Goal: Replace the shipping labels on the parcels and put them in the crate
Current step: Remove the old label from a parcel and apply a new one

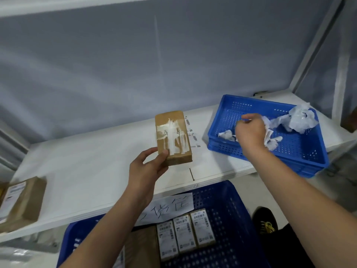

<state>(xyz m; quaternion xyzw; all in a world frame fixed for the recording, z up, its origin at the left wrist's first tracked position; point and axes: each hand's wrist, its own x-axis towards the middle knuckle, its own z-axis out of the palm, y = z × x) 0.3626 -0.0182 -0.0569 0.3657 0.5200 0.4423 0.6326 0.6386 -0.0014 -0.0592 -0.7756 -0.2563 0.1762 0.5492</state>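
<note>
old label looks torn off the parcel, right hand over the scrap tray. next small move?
Probably bring the right hand back from the blue tray to the label sheet lying behind the parcel. The left hand holds the parcel with only white residue on its face, and crumpled scraps already lie in the tray.

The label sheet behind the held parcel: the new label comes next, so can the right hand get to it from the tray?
Probably yes. The right hand is over the blue tray, the label sheet lies just beside it on the white shelf, and the left hand holds the parcel clear of that path.
</note>
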